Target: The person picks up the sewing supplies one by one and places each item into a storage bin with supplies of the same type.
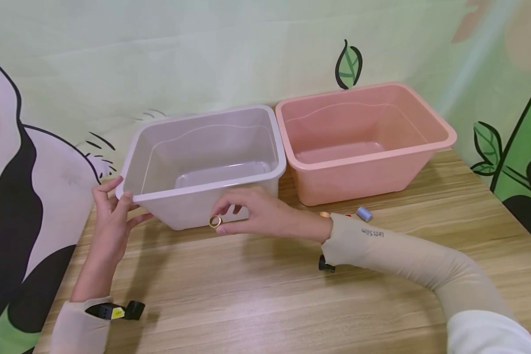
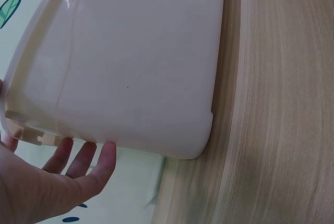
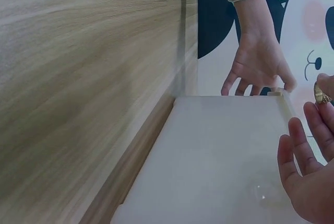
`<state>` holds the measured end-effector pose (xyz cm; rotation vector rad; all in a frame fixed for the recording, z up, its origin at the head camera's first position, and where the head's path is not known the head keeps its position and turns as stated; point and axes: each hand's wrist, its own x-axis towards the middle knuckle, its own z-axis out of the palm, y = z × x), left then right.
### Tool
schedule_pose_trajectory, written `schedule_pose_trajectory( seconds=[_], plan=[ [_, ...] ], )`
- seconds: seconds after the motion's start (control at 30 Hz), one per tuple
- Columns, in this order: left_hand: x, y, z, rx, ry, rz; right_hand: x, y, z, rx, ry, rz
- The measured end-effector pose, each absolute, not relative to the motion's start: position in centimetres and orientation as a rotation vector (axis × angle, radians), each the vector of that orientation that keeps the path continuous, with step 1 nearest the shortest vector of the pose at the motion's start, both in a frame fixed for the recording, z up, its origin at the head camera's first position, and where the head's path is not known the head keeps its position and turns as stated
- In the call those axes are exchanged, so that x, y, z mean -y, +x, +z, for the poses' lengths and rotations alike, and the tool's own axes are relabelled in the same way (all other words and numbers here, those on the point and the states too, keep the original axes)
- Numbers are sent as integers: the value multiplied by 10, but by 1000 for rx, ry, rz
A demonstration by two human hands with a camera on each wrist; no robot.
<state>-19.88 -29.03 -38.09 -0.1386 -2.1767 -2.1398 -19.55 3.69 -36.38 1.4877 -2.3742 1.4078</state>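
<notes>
My right hand [image 1: 258, 211] pinches a gold ring [image 1: 215, 221] between thumb and forefinger, in front of the pale grey plastic bin [image 1: 203, 189]. The ring [image 3: 319, 94] also shows at the right edge of the right wrist view, beside the bin's wall. At the bin's near left corner my left hand [image 1: 110, 216] holds the rim. In the left wrist view several fingers of the left hand [image 2: 57, 182] bend under the rim against the outer wall; the thumb is largely out of sight. Only bare floor and walls show inside the grey bin.
A pink bin [image 1: 358, 172] stands against the grey one on the right. Before it lie a blue cylinder like a thread spool [image 1: 364, 214] and an orange piece [image 1: 324, 214], partly behind my right forearm. A painted cloth [image 1: 203, 59] hangs behind the wooden table [image 1: 248, 305].
</notes>
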Motion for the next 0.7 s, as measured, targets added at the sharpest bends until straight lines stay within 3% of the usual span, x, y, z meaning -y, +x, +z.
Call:
schedule_pose_trajectory(
  seconds=[0.7],
  plan=[
    [292,-199,-382,2159,-159,-2149,-38,-190,-348,2308,1540,1425]
  ],
)
